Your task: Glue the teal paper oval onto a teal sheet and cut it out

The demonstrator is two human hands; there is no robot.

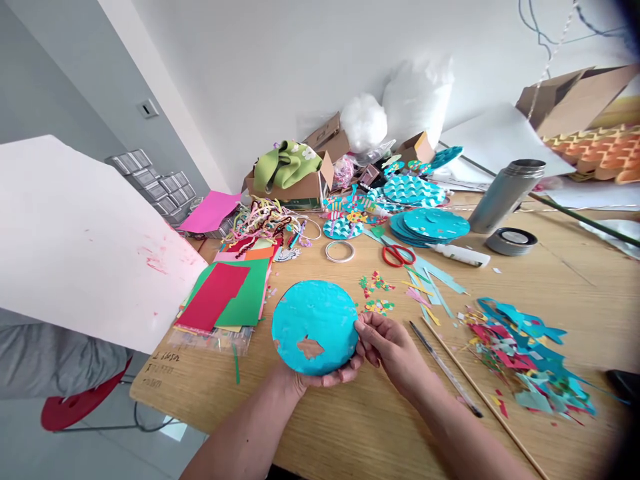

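While the blue disc (315, 320) is held over the near part of the table (350, 433), it is cradled from beneath by the left hand (320, 381), whose fingers are curled up around the rim at 5 o'clock. The rim at 3 o'clock is pinched between thumb and fingertips of the right hand (393, 350).

The step in hand is judged to be a check of the disc's covering. The blue paper skin is wrinkled, and a brown patch of bare cardboard is exposed near 6 o'clock. A light, flat hold is called for in any further handling, since the skin looks thin and easily torn.

At 1 o'clock from the disc, small punched paper bits (375, 293) are scattered, with red-handled scissors (397, 255) and a white glue bottle (460, 255) beyond. A tape ring (340, 251) is seen at 12 o'clock. Flat red and green sheets (227, 297) are stacked at 9 o'clock. At 4 o'clock a slim pen (445, 367) and a wooden stick (485, 393) are laid, then curly blue and red offcuts (520, 360).
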